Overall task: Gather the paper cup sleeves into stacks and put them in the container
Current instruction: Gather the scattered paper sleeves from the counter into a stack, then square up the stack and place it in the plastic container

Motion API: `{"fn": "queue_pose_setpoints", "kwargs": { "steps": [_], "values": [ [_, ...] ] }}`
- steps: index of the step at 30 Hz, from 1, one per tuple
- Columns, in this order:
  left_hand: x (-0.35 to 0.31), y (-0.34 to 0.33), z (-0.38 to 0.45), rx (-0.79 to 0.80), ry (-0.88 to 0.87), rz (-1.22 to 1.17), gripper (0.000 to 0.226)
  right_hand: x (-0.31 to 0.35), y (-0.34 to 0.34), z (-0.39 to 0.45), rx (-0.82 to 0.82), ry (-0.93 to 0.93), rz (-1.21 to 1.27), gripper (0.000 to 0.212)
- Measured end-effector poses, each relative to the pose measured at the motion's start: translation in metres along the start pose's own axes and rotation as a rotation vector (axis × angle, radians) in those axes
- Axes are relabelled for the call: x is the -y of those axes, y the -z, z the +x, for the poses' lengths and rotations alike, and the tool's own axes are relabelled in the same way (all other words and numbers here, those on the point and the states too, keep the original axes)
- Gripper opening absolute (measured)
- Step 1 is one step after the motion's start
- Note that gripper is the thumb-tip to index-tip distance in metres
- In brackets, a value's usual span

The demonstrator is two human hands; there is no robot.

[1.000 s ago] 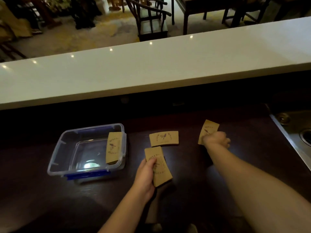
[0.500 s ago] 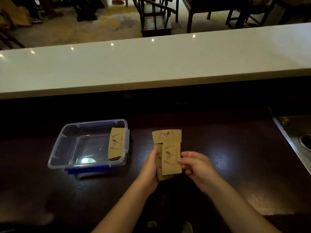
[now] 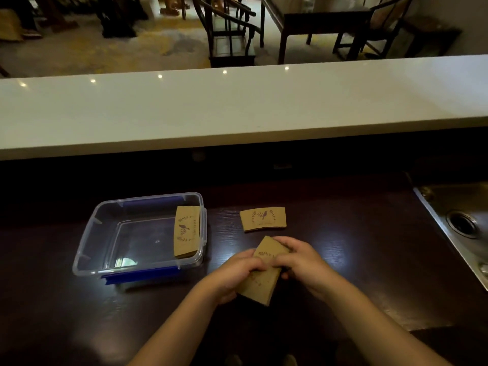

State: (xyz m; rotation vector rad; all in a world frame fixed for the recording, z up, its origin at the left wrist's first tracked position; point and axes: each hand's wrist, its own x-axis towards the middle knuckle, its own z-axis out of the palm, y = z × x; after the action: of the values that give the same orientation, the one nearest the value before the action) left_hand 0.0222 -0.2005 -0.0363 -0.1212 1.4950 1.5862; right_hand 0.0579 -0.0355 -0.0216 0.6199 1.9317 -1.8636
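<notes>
A small stack of brown paper cup sleeves (image 3: pixel 261 282) is held over the dark counter between both hands. My left hand (image 3: pixel 232 276) grips its left side and my right hand (image 3: pixel 298 260) grips its upper right edge. One loose sleeve (image 3: pixel 263 219) with a printed bird lies flat on the counter just beyond the hands. A clear plastic container (image 3: pixel 87 249) with blue clips stands to the left. Inside it, another sleeve stack (image 3: pixel 185 231) leans against the right wall.
A steel sink (image 3: pixel 459 223) is set into the counter at the right edge. A raised white bar top (image 3: pixel 237 107) runs across behind the dark work surface (image 3: pixel 356 260). Chairs and tables stand in the room beyond.
My right hand picked up the sleeve from the right and brought it onto the stack in my left hand. Both hands now grip the stack, nearer to me and tilted.
</notes>
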Motion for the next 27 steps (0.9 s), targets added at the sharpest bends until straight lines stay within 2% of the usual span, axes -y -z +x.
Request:
{"fn": "queue_pose_setpoints", "kwargs": {
  "steps": [4, 8, 11, 13, 15, 17, 22, 27],
  "values": [
    [-0.008, 0.012, 0.001, -0.049, 0.037, -0.007, 0.03, -0.001, 0.003, 0.002, -0.16, -0.009, 0.262, 0.036],
    [-0.012, 0.014, 0.011, -0.293, -0.073, -0.135, 0.029, -0.003, -0.003, 0.013, -0.294, -0.005, 0.376, 0.029],
    [-0.017, 0.005, 0.022, -0.459, -0.179, -0.203, 0.029, 0.0, -0.012, 0.026, -0.356, 0.006, 0.227, 0.023],
    [-0.021, -0.002, 0.034, -0.578, -0.201, -0.214, 0.037, 0.004, -0.015, 0.036, -0.435, 0.004, 0.068, 0.016],
    [-0.026, -0.006, 0.049, -0.71, -0.215, -0.174, 0.05, 0.011, -0.014, 0.046, -0.497, 0.011, -0.067, 0.017],
    [-0.03, -0.007, 0.063, -0.821, -0.209, -0.094, 0.053, 0.021, -0.011, 0.057, -0.524, 0.012, -0.164, 0.021],
    [-0.032, -0.013, 0.088, -0.956, -0.185, 0.073, 0.049, 0.028, 0.001, 0.081, -0.559, -0.025, -0.348, 0.028],
    [-0.036, -0.013, 0.101, -1.05, -0.141, 0.243, 0.04, 0.021, 0.005, 0.095, -0.513, -0.123, -0.455, 0.047]
  ]
}}
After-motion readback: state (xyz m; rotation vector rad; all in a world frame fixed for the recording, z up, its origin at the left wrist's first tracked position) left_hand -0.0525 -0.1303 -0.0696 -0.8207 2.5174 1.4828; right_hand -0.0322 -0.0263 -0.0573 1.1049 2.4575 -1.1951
